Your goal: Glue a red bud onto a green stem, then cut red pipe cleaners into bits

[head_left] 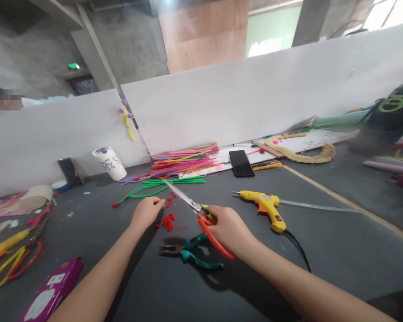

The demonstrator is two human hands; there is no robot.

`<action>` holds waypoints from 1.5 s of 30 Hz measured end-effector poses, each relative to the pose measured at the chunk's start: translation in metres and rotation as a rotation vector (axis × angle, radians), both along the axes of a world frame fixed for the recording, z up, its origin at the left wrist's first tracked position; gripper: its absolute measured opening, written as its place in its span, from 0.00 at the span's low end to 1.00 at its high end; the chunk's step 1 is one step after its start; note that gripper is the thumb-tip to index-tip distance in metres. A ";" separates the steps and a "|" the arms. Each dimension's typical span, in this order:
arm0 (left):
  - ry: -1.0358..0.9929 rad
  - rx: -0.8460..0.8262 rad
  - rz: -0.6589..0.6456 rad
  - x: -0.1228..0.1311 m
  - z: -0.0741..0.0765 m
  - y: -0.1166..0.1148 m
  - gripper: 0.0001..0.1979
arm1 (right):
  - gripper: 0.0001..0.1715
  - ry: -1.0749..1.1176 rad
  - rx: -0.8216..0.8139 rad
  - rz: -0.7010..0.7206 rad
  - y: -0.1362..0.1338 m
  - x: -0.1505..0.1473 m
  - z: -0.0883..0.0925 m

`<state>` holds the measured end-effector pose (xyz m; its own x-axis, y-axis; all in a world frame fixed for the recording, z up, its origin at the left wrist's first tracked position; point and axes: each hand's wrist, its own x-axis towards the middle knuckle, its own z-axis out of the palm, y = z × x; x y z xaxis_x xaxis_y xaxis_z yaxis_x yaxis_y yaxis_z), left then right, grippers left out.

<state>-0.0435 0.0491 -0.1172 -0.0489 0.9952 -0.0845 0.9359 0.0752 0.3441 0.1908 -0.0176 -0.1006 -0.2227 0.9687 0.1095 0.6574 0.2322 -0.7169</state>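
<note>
Holding scissors [196,206] in right hand [231,227], lettering [111,163] on white cylinder [120,172] illegible.

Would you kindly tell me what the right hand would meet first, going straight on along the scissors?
The scissors in the right hand would probably meet the green stems first, tips leading; their height is unclear, so they might pass above.

A dark grey tabletop [325,259] carries, around its middle, teal-handled pliers [188,256] at six o'clock and crumbled red scraps [168,222] toward nine. Green stems [174,182] lie toward eleven, and a white cylinder [110,164] with dark markings stands at ten. A yellow glue gun [270,206] rests at three, its black cord [300,247] trailing toward four, and a purple case [55,288] lies at eight.
</note>
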 end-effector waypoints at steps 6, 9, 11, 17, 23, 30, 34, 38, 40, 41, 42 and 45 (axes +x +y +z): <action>0.058 0.050 -0.016 -0.014 0.014 -0.010 0.08 | 0.10 -0.022 -0.015 0.016 0.001 0.000 -0.002; 0.054 0.014 -0.098 -0.019 0.021 -0.017 0.06 | 0.10 -0.032 -0.019 0.016 0.001 0.000 -0.002; 0.045 -0.010 -0.169 -0.020 0.022 -0.023 0.07 | 0.11 -0.037 -0.019 0.010 0.001 -0.001 -0.003; 0.007 0.002 -0.255 -0.013 0.015 -0.038 0.06 | 0.09 -0.034 -0.029 -0.009 0.002 -0.001 -0.003; -0.174 0.012 -0.202 -0.013 0.012 -0.038 0.05 | 0.08 0.024 -0.040 -0.006 0.001 -0.001 -0.002; -0.631 -0.124 -0.160 0.019 0.022 -0.053 0.08 | 0.10 0.205 -0.122 0.032 0.002 -0.005 -0.008; -1.060 -0.263 -0.145 0.047 0.023 -0.067 0.10 | 0.06 0.321 -0.251 0.103 0.000 -0.009 -0.008; -1.283 -0.345 -0.127 0.059 0.021 -0.074 0.10 | 0.07 0.491 -0.387 0.168 -0.006 -0.009 -0.002; -1.315 -0.366 -0.128 0.060 0.019 -0.076 0.09 | 0.06 0.584 -0.423 0.190 -0.009 -0.010 -0.001; -1.328 -0.372 -0.128 0.060 0.018 -0.076 0.09 | 0.05 0.607 -0.430 0.195 -0.010 -0.010 -0.001; -1.335 -0.374 -0.129 0.061 0.017 -0.077 0.08 | 0.05 0.611 -0.433 0.195 -0.012 -0.010 -0.001; -1.333 -0.375 -0.143 0.061 0.016 -0.077 0.09 | 0.04 0.608 -0.458 0.190 -0.014 -0.011 -0.002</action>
<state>0.0175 -0.0283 -0.1016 0.3774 0.8927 -0.2465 -0.0705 0.2931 0.9535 0.1793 -0.0313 -0.1027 -0.4176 0.8984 -0.1356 0.0973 -0.1042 -0.9898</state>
